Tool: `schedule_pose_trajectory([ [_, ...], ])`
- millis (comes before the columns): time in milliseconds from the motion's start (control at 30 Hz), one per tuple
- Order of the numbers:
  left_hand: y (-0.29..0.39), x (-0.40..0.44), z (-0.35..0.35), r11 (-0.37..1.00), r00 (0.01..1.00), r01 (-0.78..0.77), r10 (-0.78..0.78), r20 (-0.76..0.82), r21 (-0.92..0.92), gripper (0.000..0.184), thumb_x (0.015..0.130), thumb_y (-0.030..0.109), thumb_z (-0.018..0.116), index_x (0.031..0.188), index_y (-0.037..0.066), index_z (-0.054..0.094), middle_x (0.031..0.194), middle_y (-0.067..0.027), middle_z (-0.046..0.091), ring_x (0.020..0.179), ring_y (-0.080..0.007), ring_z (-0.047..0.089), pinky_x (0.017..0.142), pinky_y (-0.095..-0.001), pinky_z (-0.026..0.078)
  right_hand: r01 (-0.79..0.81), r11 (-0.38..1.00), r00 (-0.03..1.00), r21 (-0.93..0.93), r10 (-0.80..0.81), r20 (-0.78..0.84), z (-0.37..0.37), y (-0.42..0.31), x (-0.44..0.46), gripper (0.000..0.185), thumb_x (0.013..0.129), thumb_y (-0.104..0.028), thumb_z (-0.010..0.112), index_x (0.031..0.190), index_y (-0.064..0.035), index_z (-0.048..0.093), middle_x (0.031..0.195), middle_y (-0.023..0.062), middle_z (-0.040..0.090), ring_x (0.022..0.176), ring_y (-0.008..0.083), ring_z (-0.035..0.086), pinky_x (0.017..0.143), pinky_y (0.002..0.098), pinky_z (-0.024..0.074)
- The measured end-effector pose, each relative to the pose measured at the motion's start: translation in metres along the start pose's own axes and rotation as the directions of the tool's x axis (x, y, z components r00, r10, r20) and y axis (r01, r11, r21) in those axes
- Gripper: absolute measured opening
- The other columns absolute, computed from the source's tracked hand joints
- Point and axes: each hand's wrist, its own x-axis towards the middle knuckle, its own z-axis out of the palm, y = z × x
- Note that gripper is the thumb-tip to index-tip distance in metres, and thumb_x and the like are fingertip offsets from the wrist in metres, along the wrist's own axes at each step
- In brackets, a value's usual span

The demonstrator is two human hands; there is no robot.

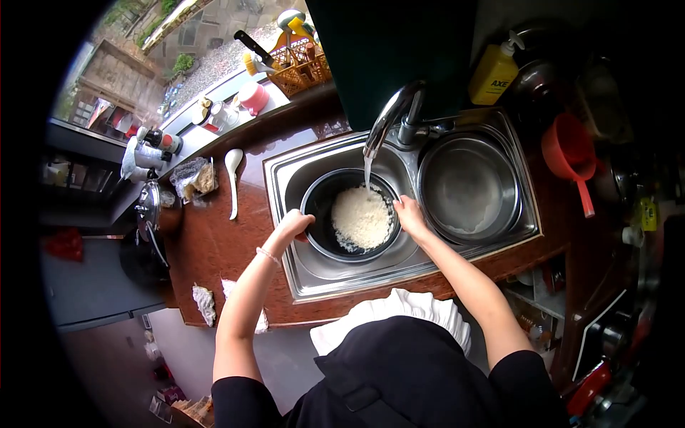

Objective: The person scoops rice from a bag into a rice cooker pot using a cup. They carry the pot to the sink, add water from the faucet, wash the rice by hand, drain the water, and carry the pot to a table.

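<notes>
A dark round pot (319,241) sits in the left basin of the steel sink (325,282). White rice (362,217) lies inside it, toward its right side. Water runs from the curved faucet (389,118) onto the rice's upper edge. My left hand (295,224) is closed on the pot's left rim, with a light bracelet on the wrist. On the opposite side, my right hand (408,215) grips the right rim between thumb and fingers.
The right basin holds a large metal bowl (469,187). A white spoon (233,182) and a plastic bag (194,178) lie left of the sink. Rightward are a red dipper (569,148) and a yellow bottle (494,73). A utensil basket (303,71) stands by the window.
</notes>
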Motion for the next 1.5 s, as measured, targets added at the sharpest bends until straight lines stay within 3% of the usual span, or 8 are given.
schedule_pose_trajectory([
  [67,0.001,0.011,-0.009,0.996,0.999,-0.035,0.038,-0.035,0.081,0.031,0.072,0.017,0.056,0.066,-0.013,0.058,0.058,-0.0163,0.059,0.046,-0.0238,0.061,0.043,-0.0306,0.051,-0.125,0.983,0.991,0.131,0.119,0.055,-0.007,-0.028,-0.021,0.025,0.085,-0.022,0.049,0.088,0.0015,0.056,0.067,0.0165,0.061,0.052,0.0267,0.059,0.049,0.0368,0.0462],
  [133,0.011,0.012,-0.016,0.963,0.990,-0.061,0.091,-0.105,0.263,0.027,0.070,0.015,0.055,0.069,-0.012,0.060,0.057,-0.0178,0.060,0.047,-0.0248,0.062,0.046,-0.0306,0.052,-0.133,0.968,0.990,0.215,0.120,0.071,-0.001,-0.025,-0.024,0.024,0.086,-0.021,0.048,0.086,0.0010,0.057,0.059,0.0110,0.057,0.038,0.0179,0.051,0.037,0.0310,0.0412],
  [300,0.030,0.016,-0.020,0.770,0.909,-0.146,0.352,-0.222,0.621,0.027,0.066,0.017,0.058,0.072,-0.009,0.062,0.063,-0.0222,0.061,0.059,-0.0313,0.063,0.060,-0.0354,0.052,-0.199,0.929,0.977,0.313,0.163,0.139,0.006,-0.015,-0.027,0.024,0.086,-0.020,0.048,0.085,0.0021,0.057,0.057,0.0081,0.056,0.039,0.0160,0.050,0.033,0.0289,0.0375],
  [400,0.035,0.007,-0.018,0.712,0.824,-0.149,0.473,-0.311,0.687,0.026,0.066,0.017,0.059,0.075,-0.007,0.063,0.072,-0.0239,0.061,0.071,-0.0344,0.063,0.068,-0.0371,0.051,-0.209,0.915,0.974,0.345,0.165,0.152,0.005,-0.016,-0.028,0.024,0.086,-0.020,0.048,0.083,0.0022,0.057,0.058,0.0079,0.056,0.039,0.0157,0.049,0.032,0.0282,0.0364],
  [900,0.059,-0.009,-0.020,0.831,0.864,-0.326,0.456,-0.214,0.451,0.025,0.065,0.011,0.055,0.080,-0.007,0.062,0.072,-0.0258,0.060,0.069,-0.0349,0.062,0.067,-0.0383,0.050,-0.423,0.789,0.891,0.446,0.271,0.365,-0.005,-0.011,-0.028,0.023,0.089,-0.022,0.044,0.084,-0.0023,0.055,0.052,0.0009,0.046,0.035,0.0105,0.037,0.030,0.0238,0.0282],
  [1000,0.056,-0.014,-0.018,0.811,0.816,-0.361,0.514,-0.266,0.461,0.024,0.066,0.011,0.055,0.080,-0.007,0.062,0.071,-0.0251,0.060,0.069,-0.0344,0.062,0.067,-0.0381,0.050,-0.418,0.794,0.892,0.440,0.267,0.366,-0.006,-0.014,-0.029,0.023,0.090,-0.023,0.044,0.084,-0.0030,0.055,0.052,0.0008,0.046,0.034,0.0102,0.037,0.030,0.0234,0.0274],
  [1167,0.063,-0.033,-0.016,0.837,0.803,-0.335,0.494,-0.333,0.433,0.033,0.069,0.013,0.057,0.097,-0.004,0.059,0.088,-0.0250,0.060,0.083,-0.0348,0.060,0.076,-0.0394,0.047,-0.386,0.787,0.905,0.481,0.223,0.363,-0.005,-0.014,-0.020,0.021,0.090,-0.023,0.044,0.089,-0.0043,0.053,0.053,-0.0004,0.045,0.035,0.0094,0.037,0.030,0.0228,0.0279],
  [1500,0.069,-0.051,-0.017,0.721,0.564,-0.465,0.688,-0.456,0.513,0.040,0.069,0.013,0.056,0.106,-0.002,0.055,0.089,-0.0255,0.060,0.086,-0.0364,0.059,0.079,-0.0393,0.046,-0.366,0.676,0.900,0.640,0.081,0.429,0.009,-0.017,-0.015,0.017,0.091,-0.026,0.042,0.094,-0.0101,0.049,0.052,-0.0021,0.044,0.035,0.0072,0.038,0.033,0.0200,0.0319],
])
